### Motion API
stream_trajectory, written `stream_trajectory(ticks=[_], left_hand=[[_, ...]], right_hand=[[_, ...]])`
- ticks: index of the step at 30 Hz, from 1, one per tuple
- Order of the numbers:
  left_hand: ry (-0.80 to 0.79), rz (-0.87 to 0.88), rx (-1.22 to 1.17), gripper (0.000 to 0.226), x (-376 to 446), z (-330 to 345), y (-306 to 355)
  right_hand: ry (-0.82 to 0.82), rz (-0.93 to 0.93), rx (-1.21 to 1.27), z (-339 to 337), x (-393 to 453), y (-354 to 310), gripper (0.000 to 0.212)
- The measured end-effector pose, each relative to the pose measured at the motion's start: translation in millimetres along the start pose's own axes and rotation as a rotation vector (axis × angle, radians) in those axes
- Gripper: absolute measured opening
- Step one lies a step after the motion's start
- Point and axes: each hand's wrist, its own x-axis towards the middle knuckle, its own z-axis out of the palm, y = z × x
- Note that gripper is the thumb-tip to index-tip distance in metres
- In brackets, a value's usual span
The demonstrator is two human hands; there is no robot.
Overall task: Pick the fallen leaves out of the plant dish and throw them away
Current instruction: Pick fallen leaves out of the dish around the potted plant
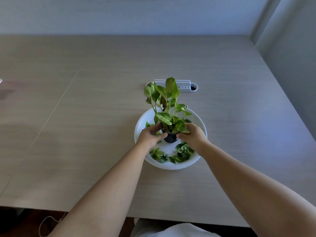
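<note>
A white round plant dish (198,120) sits on the table just right of centre. In its middle stands a small black pot (170,138) with a leafy green plant (166,103). Both hands grip the pot from opposite sides: my left hand (150,135) on its left, my right hand (192,135) on its right. Several fallen green leaves (172,154) lie along the dish's near side, and a few more leaves (149,124) show at its left behind my left hand. The pot's base is partly hidden by my thumbs.
A white cable-port insert (185,86) is set into the wood-grain table (85,117) just behind the plant. A seam in the tabletop runs diagonally at the left. A grey wall borders the far and right sides. A thin cord (46,224) lies on the floor below the near edge.
</note>
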Motion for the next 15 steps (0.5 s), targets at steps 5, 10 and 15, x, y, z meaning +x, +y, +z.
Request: stream_trajectory(ticks=[5,10,15], left_hand=[[0.028,-0.01,0.005,0.057,-4.0,0.9,-2.3],[0.024,0.016,0.038,0.043,-7.2,-2.5,-5.4],[0.013,0.019,0.154,0.048,-8.0,-6.1,-6.4]], right_hand=[[-0.002,-0.001,0.018,0.3,-2.1,3.7,0.043],[-0.011,0.014,0.099,3.4,1.1,10.3,0.034],[-0.046,0.048,0.16,4.1,1.2,12.3,0.039]])
